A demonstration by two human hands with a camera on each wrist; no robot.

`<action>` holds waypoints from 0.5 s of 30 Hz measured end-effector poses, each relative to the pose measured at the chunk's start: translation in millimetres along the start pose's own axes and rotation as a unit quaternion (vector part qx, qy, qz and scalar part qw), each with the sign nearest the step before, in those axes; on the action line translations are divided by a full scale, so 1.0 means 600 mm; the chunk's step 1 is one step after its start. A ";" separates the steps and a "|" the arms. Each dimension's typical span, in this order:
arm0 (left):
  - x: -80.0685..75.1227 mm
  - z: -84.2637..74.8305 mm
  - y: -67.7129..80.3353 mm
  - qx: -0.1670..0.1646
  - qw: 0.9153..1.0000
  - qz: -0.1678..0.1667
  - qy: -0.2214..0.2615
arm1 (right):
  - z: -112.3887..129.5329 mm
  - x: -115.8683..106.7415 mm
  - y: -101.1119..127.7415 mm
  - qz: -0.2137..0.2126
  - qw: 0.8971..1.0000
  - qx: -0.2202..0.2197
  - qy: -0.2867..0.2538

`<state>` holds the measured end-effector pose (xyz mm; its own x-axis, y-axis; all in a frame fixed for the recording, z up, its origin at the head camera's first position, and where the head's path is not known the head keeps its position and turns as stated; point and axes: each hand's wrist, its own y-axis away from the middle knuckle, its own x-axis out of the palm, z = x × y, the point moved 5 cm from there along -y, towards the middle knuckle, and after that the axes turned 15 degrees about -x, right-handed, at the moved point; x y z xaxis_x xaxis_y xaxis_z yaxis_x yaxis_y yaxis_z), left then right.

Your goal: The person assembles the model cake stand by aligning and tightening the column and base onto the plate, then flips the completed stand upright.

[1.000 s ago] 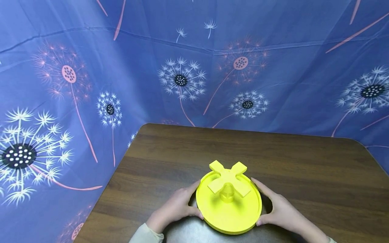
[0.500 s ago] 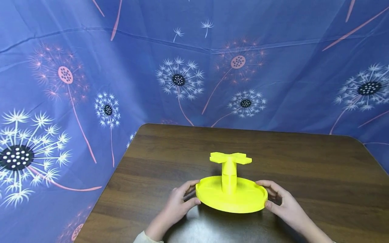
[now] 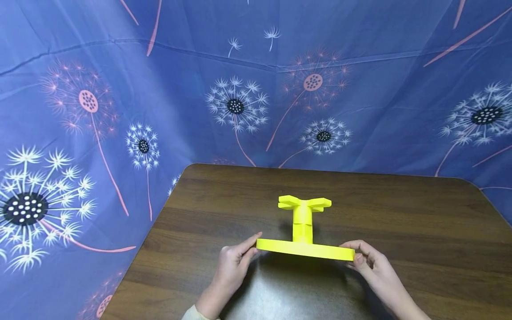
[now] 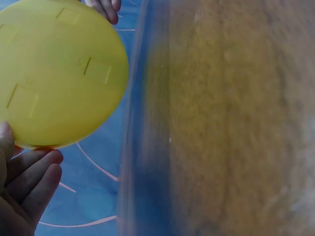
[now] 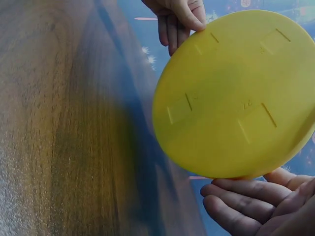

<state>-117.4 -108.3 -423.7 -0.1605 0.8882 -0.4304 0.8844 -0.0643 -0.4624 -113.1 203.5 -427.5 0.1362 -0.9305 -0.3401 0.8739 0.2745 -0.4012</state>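
Between both hands is a yellow round tray (image 3: 305, 250) with a post (image 3: 302, 222) rising from its middle and a four-armed cross (image 3: 305, 203) on top. In the head view it is seen nearly edge-on, its right end slightly lower. My left hand (image 3: 233, 266) grips the left rim between thumb and fingers; my right hand (image 3: 380, 272) pinches the right rim. Both wrist views look at the flat underside, where the tray (image 4: 61, 73) carries several shallow rectangular marks. It is held up off the wood, the tray (image 5: 231, 93) hiding the post and cross there.
A dark brown wooden table (image 3: 224, 195) with rounded far corners lies beneath the hands. Blue cloth (image 3: 180, 66) printed with white and pink dandelions hangs behind it and along the left side.
The tray has tipped from showing its upper face to nearly edge-on, its cross now upright above the disc. Both hands have kept hold of the rim and turned with it.
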 end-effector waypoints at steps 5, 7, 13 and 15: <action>-0.007 -0.003 -0.005 0.006 0.999 -0.032 -0.024 | 0.007 0.002 0.004 0.009 1.000 -0.017 0.016; -0.010 -0.007 -0.008 0.015 0.998 -0.049 -0.038 | 0.009 0.003 0.004 0.008 0.999 -0.027 0.016; -0.015 -0.016 -0.012 0.035 0.994 -0.082 -0.070 | 0.016 0.001 0.002 -0.036 0.992 -0.073 0.096; -0.014 -0.015 -0.013 0.021 0.995 -0.078 -0.066 | 0.020 -0.003 0.000 -0.055 0.986 -0.087 0.133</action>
<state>-119.2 -111.1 -409.3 -0.3526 0.8213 -0.4485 0.8262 0.0482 -0.5613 -107.6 202.2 -416.6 -0.1027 -0.8666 -0.4884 0.7799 0.2346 -0.5802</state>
